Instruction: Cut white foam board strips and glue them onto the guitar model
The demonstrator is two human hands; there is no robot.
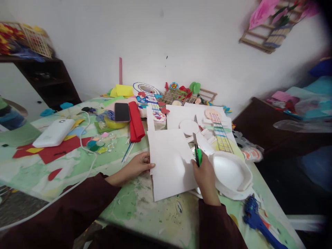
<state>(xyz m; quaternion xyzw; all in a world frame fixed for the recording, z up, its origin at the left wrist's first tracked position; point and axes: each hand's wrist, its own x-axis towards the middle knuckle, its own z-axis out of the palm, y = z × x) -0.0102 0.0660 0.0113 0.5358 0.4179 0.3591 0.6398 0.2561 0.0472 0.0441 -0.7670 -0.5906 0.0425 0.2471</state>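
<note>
A white board point(171, 159) lies at the middle of the table near its front edge. My left hand point(138, 165) pinches the board's left edge between thumb and fingers. In my right hand point(206, 174) is a green and black utility knife point(198, 154), its blade out and pointing away from me above the board's right side. Just right of that hand sits a white foam tray point(230, 173). Behind the board are a white disc point(188, 127) and a small guitar shape with coloured strings point(220, 129).
A blue glue gun point(255, 216) lies at the front right. Red rolled felt point(136, 122), a phone point(122, 112) and a decorated paper guitar point(153, 100) are behind. To the left, a white cable point(89, 169) crosses the table point(129, 204) near a white power bank point(54, 132).
</note>
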